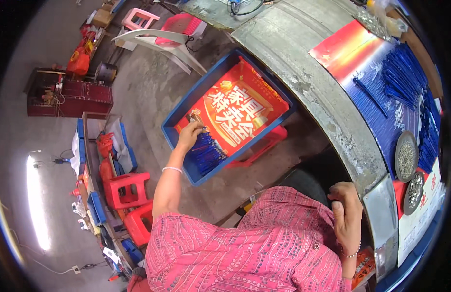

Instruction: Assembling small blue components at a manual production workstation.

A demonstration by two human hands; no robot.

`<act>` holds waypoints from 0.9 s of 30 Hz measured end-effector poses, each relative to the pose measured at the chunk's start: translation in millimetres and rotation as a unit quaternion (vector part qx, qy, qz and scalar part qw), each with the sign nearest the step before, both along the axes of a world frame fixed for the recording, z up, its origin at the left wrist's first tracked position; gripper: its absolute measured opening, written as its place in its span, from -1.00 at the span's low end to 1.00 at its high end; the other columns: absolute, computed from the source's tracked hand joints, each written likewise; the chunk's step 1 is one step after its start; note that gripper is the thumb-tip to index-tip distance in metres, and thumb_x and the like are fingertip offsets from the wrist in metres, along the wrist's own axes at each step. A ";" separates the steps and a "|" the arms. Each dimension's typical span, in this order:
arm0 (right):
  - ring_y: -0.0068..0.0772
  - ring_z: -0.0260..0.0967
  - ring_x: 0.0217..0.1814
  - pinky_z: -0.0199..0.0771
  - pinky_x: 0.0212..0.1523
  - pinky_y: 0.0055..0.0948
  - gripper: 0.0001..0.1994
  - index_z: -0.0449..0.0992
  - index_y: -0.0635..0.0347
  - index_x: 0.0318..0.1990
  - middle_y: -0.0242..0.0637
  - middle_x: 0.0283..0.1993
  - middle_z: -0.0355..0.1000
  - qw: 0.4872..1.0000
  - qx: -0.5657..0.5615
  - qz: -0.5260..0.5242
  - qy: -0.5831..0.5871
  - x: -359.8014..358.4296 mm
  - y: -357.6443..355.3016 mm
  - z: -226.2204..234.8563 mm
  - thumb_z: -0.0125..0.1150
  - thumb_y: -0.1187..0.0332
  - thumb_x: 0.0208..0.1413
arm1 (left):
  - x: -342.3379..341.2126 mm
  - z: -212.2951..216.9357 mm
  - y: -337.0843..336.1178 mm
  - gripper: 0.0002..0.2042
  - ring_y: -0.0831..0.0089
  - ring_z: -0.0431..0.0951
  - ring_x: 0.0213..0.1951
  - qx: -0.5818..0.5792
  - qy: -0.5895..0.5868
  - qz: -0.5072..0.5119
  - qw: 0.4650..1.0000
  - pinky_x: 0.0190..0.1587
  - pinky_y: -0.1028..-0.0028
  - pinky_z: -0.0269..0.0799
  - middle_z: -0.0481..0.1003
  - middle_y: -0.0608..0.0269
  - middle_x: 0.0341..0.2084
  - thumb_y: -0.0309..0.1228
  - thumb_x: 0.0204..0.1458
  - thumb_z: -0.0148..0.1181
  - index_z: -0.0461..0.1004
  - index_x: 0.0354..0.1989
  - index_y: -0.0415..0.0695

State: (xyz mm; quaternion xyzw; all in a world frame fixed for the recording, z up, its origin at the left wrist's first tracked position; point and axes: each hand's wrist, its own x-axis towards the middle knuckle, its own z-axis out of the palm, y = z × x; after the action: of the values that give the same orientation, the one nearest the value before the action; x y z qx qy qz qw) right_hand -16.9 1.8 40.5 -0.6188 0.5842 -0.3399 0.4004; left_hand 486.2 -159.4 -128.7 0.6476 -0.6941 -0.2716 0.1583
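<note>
My left hand (189, 135) reaches down into a blue plastic crate (179, 113) lined with a red and orange printed sheet (235, 109). Its fingers are closed on a bundle of thin blue sticks (206, 152) lying at the crate's near end. My right hand (346, 214) rests against my pink patterned shirt at the edge of the grey metal worktable (328, 107), fingers curled, with nothing visible in it. A bracelet sits on each wrist.
The worktable carries heaps of blue sticks (403, 78) on a red and blue sheet, plus two round dishes of small metal parts (405, 156). The crate rests on a red stool (264, 143). More red stools (128, 190), white and pink plastic chairs (157, 36) and cluttered shelves stand on the concrete floor.
</note>
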 end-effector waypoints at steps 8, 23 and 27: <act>0.01 0.30 -0.27 0.33 -0.24 -0.28 -0.80 0.33 0.30 -0.23 -0.06 -0.26 0.30 0.997 0.038 0.046 0.058 -5.9 12.4 -7.7 0.07 0.32 0.14 | 23.4 -10.1 -5.5 -0.88 0.39 0.52 -0.25 0.007 -0.046 -0.031 0.998 -0.17 0.48 0.40 0.49 0.19 -0.35 -0.50 -0.02 0.19 0.53 -0.30 -0.22; 0.04 0.33 -0.18 0.36 -0.18 -0.17 -0.73 0.38 0.29 -0.18 -0.07 -0.20 0.32 0.988 0.033 0.086 0.121 -28.8 31.7 -21.6 0.21 0.38 -0.02 | -37.9 21.7 -25.0 -0.84 0.42 0.56 -0.24 -0.154 -0.050 -0.008 0.987 -0.13 0.46 0.43 0.55 0.17 -0.32 -0.48 0.03 0.15 0.53 -0.23 -0.25; -0.02 0.34 -0.26 0.37 -0.26 -0.18 -0.75 0.37 0.27 -0.25 -0.09 -0.28 0.31 0.988 -0.005 0.109 0.113 -31.3 34.2 -32.4 0.21 0.31 -0.01 | -166.5 103.6 -17.1 -0.86 0.49 0.51 -0.22 -0.065 0.216 0.031 0.974 -0.15 0.52 0.42 0.53 0.14 -0.33 -0.63 0.08 0.06 0.50 -0.22 -0.29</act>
State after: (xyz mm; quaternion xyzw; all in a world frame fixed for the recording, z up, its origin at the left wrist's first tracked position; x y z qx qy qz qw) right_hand -48.2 36.0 8.1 -0.7151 0.5528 -0.2250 0.3638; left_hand 319.7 -176.5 -25.1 0.5829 -0.6393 -0.3547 0.3545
